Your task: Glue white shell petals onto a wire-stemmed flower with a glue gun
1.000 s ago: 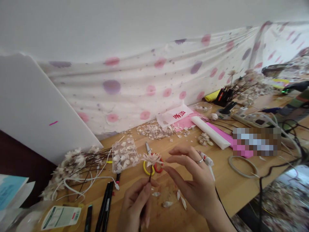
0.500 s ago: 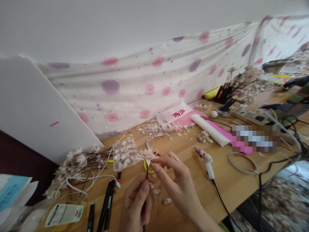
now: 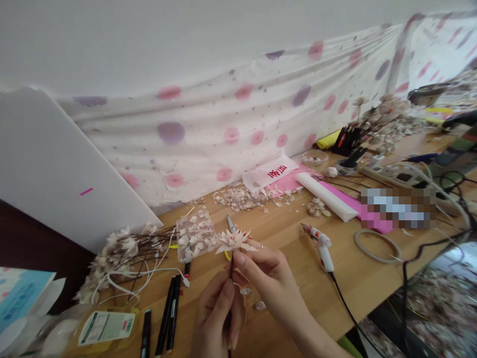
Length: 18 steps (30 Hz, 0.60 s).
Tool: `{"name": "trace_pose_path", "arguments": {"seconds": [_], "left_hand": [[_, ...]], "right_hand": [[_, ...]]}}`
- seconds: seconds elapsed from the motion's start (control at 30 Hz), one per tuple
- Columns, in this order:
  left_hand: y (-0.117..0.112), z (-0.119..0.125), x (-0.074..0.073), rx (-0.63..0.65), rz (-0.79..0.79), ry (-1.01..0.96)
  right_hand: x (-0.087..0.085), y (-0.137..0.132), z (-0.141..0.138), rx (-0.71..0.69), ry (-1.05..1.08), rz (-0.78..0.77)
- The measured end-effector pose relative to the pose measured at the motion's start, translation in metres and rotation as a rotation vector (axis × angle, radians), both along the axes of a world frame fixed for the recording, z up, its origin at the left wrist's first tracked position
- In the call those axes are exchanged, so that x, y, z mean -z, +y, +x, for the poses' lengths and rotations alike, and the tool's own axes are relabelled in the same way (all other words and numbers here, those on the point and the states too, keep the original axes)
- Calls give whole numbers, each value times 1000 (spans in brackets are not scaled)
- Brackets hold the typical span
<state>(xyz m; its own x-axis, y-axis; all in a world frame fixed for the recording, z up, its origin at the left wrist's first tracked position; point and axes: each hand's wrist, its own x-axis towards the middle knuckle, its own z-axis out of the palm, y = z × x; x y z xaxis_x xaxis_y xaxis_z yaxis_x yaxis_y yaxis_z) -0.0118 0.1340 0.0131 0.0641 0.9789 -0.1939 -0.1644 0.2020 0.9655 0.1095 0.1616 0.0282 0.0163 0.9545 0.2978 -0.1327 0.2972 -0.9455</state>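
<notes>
A pale pink flower of pointed, shell-like petals (image 3: 234, 241) sits on a dark wire stem (image 3: 231, 266) above the wooden table. My left hand (image 3: 218, 318) grips the stem low down, and my right hand (image 3: 268, 281) pinches the flower's edge from the right between thumb and fingers. Yellow-handled scissors (image 3: 231, 229) lie just behind the flower, their handles mostly hidden by it. A clear tray of loose petals (image 3: 196, 236) stands to its left. A white glue gun (image 3: 321, 248) lies to the right of my right hand, not touching it.
A bunch of wired flowers (image 3: 119, 253) and a white cable (image 3: 141, 272) lie at left, with several black markers (image 3: 167, 313) near the front. Shell fragments (image 3: 238, 198), a white foam bar (image 3: 327, 196) and a power strip (image 3: 395, 174) line the back. The table edge runs along the lower right.
My right hand has moved left from beside the glue gun onto the flower, leaving the gun uncovered. The whole view has shifted slightly as my head turned.
</notes>
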Motion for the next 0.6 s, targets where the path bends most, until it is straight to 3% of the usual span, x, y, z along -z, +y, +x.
{"name": "trace_pose_path", "arguments": {"seconds": [0.3, 0.6], "left_hand": [[-4, 2, 8, 1, -3, -137], [-7, 3, 8, -125, 28, -129]], "right_hand": [[5, 1, -3, 12, 58, -60], [8, -1, -6, -24, 55, -99]]}}
